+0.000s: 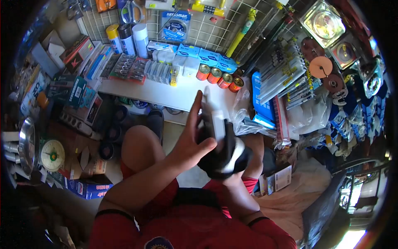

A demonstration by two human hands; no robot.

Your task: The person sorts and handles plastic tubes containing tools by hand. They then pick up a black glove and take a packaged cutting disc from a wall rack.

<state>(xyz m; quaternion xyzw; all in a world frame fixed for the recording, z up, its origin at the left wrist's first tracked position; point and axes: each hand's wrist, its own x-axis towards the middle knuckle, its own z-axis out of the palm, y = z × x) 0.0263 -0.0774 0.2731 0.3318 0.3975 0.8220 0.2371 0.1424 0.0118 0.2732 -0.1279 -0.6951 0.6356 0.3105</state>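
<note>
Between my two hands, above my lap, is a black and silver-white object, blurred by motion, so its kind is not clear. My left hand is at its left side, the thumb pointing right across it and the fingers reaching up along its edge. Under the object's lower end, my right hand shows only in part; its fingers are hidden behind a dark and white part.
Ahead is a white shelf with small orange-red cans, blue boxes and spray cans. A dial scale stands at left. Packaged rods and plastic bags are at right.
</note>
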